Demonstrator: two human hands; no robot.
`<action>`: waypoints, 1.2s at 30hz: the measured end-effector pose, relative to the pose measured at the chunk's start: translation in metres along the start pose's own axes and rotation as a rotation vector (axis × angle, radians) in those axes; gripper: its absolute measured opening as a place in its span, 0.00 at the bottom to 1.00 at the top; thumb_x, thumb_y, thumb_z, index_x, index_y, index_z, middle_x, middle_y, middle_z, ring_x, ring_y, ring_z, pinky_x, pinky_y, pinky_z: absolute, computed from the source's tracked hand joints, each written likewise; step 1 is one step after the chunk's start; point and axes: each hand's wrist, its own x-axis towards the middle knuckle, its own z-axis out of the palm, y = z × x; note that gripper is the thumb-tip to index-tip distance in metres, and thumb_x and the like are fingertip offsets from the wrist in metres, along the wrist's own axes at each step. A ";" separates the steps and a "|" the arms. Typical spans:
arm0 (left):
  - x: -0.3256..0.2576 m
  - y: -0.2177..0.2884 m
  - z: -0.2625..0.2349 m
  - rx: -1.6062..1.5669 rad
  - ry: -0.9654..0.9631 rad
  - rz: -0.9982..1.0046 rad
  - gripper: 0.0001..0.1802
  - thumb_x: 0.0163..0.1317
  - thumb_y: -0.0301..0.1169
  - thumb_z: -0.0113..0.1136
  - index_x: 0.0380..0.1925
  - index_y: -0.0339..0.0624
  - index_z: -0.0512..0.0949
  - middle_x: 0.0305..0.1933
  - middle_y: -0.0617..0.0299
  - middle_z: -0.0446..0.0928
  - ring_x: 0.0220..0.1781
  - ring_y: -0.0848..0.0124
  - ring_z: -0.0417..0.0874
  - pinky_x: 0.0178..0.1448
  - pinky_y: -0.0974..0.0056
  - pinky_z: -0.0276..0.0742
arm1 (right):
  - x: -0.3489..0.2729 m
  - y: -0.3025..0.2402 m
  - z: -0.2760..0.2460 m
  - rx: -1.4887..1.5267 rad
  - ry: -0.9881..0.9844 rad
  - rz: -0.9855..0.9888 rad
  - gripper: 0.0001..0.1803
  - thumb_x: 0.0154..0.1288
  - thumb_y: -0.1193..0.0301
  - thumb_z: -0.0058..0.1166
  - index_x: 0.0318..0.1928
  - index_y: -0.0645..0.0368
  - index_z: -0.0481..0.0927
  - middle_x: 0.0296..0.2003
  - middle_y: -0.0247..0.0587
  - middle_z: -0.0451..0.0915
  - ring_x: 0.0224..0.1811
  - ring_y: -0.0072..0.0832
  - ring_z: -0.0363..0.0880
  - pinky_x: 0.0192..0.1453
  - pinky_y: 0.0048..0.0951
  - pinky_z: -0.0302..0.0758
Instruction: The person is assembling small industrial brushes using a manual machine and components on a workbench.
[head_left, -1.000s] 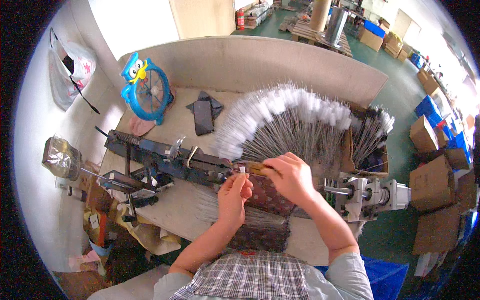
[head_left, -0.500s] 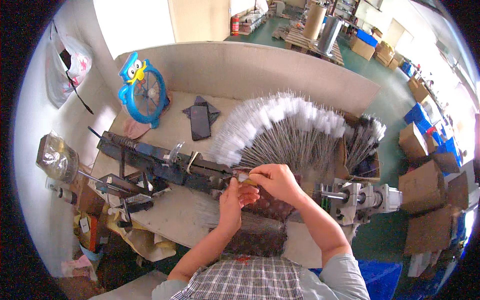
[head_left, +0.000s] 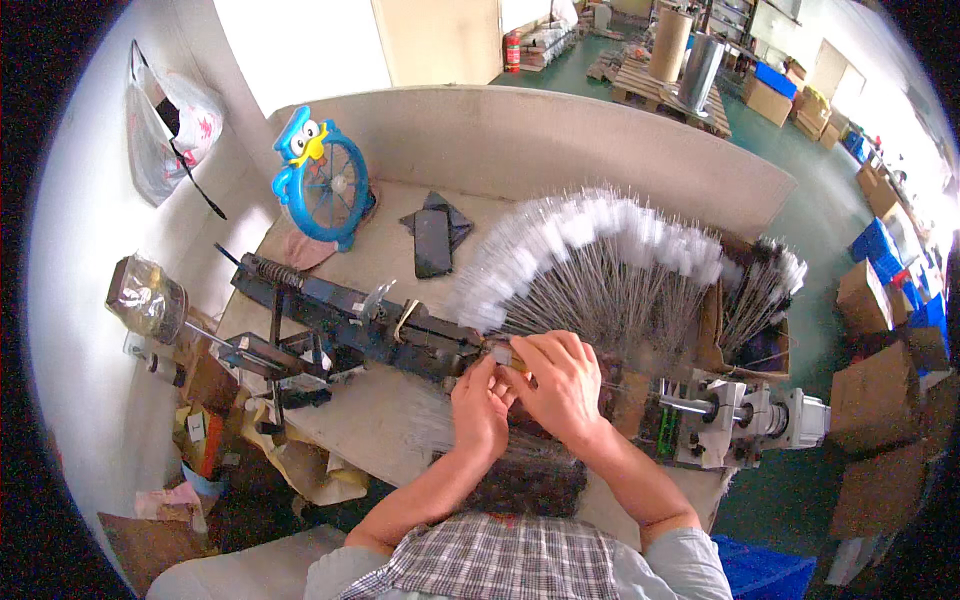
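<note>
My left hand (head_left: 482,412) and my right hand (head_left: 558,385) meet at the right end of a long black metal machine (head_left: 375,325). Between their fingertips is a small whitish piece (head_left: 500,354) with a yellowish part beside it; its exact kind is hidden by the fingers. Both hands are closed, the right one curled over from the right, the left one pinching from below. Just beyond them fans out a big bundle of thin wire brushes (head_left: 600,245) with white bristle ends. Dark cloth (head_left: 520,480) lies under my wrists.
A blue cartoon-bird fan (head_left: 325,180) and a dark phone (head_left: 433,243) stand on the table's far left. At right are a carton (head_left: 710,330) beside dark-tipped brushes (head_left: 765,290) and a metal motor assembly (head_left: 745,415). A low board (head_left: 560,130) borders the far edge.
The whole view has shifted, so the scene sits farther right. My right hand has turned and curled more over the small piece, closer to my left hand.
</note>
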 end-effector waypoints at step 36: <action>-0.004 0.002 0.005 -0.117 -0.001 0.010 0.03 0.61 0.27 0.54 0.31 0.41 0.75 0.33 0.63 0.77 0.34 0.75 0.79 0.42 0.67 0.76 | -0.001 0.004 -0.017 0.040 -0.145 -0.061 0.13 0.49 0.67 0.60 0.39 0.48 0.82 0.38 0.31 0.79 0.42 0.33 0.75 0.46 0.35 0.71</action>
